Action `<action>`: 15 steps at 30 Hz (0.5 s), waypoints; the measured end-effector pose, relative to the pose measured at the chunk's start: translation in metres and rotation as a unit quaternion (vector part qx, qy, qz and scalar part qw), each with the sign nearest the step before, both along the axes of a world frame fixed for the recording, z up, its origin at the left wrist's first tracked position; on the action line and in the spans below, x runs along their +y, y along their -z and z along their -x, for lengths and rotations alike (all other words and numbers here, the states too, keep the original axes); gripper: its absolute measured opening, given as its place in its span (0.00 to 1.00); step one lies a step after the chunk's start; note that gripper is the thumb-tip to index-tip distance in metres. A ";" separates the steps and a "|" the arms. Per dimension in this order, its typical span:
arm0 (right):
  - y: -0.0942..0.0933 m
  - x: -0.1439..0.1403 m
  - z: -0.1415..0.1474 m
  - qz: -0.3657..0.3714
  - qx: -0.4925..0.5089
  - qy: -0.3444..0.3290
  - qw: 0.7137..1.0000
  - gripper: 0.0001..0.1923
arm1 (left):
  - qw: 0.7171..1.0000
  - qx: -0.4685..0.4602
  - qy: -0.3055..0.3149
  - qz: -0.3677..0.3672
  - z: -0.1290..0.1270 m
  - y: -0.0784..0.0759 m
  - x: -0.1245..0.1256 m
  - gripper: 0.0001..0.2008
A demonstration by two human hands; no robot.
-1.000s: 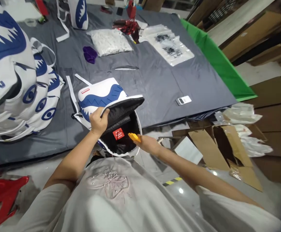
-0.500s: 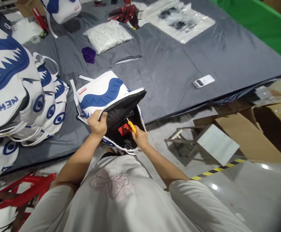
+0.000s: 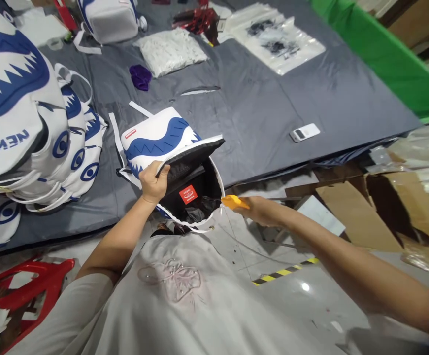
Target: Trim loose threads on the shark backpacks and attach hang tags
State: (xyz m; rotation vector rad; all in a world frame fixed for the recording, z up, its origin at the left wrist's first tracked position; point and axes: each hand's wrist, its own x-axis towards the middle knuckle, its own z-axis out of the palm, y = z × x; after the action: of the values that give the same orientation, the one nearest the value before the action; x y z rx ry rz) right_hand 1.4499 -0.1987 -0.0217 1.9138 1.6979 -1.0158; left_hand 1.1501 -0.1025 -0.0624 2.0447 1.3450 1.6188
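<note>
A white and blue backpack (image 3: 157,137) with a jagged-teeth pattern lies on the grey-covered table, its opening facing me at the table's edge. My left hand (image 3: 154,181) grips the rim of its lifted flap, thumb on the black lining. Inside, a red label (image 3: 188,194) shows against the dark lining. Just right of the opening, my right hand (image 3: 260,209) is closed on yellow thread snips (image 3: 234,202). Their blades are blurred and I cannot make them out. A thin pale line, perhaps a thread or cord, trails below that hand.
Several similar backpacks (image 3: 9,84) are piled at left, and another backpack (image 3: 113,19) stands behind. Beyond lie a purple cloth (image 3: 140,77), a packed plastic bag (image 3: 172,52) and a white phone-like device (image 3: 305,132). Right of me are a stool (image 3: 321,215) and cardboard (image 3: 358,212).
My right hand has pulled out of the backpack's opening and swung right with the thread snips, uncovering the red label. My left hand still holds the flap.
</note>
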 end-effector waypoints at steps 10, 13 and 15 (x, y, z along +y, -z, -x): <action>0.009 -0.044 0.005 0.006 0.170 0.232 0.958 0.16 | 0.983 -0.078 0.057 0.159 -0.009 -0.007 -0.008 0.26; 0.033 -0.066 -0.003 -0.006 0.279 0.276 0.920 0.22 | 0.972 -0.109 0.052 0.199 -0.032 -0.004 -0.016 0.27; 0.056 -0.086 -0.015 -0.048 0.318 0.354 0.878 0.27 | 0.962 -0.127 0.046 0.237 -0.051 -0.004 -0.026 0.28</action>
State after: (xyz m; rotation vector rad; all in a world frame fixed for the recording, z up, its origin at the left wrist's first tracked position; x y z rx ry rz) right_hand 1.4651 -0.2851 -0.0780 2.5267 1.3188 -2.0519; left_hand 1.2013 -0.1284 -0.0585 1.5398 1.3578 1.3048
